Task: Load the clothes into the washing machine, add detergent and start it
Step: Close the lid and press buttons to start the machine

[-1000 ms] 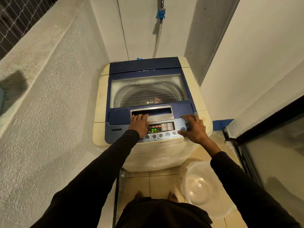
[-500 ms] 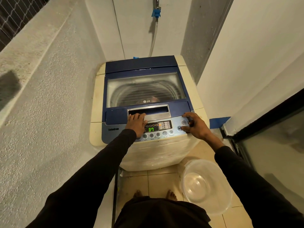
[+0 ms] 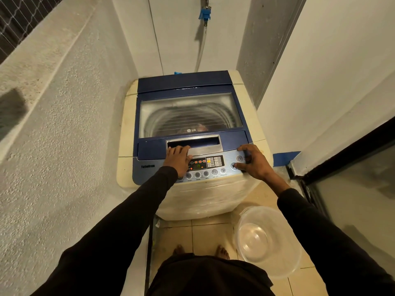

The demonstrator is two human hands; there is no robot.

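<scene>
Nearest the camera, two bare feet (image 3: 201,252) stand on the beige tiled floor (image 3: 211,233), and just to their right sits a clear round plastic basin (image 3: 268,242). Both arms wear long black sleeves (image 3: 128,221).

Beyond them stands the cream top-loading washing machine (image 3: 192,146) with its dark blue lid (image 3: 188,116) closed. The left hand (image 3: 178,160) lies palm down over the left part of the pale blue control panel (image 3: 149,169), fingers straight and relaxed, tips touching the silver recessed lid handle (image 3: 196,144); it grasps nothing. The right hand (image 3: 254,162) rests at the panel's right end, fingers spread and released, its thumb pressed on the round start/pause button (image 3: 234,166), with the round power button (image 3: 239,158) just above.

The panel reads "TurboDrum" at the left; a display (image 3: 198,164) glows red and green, though its digits are too blurred to read. The lid's window carries the "LG" logo (image 3: 191,130), and what may be clothes (image 3: 201,127) shows dimly in the drum below.

Behind the machine, a translucent hose (image 3: 202,48) hangs from a blue tap fitting (image 3: 205,13) on the white wall.
</scene>
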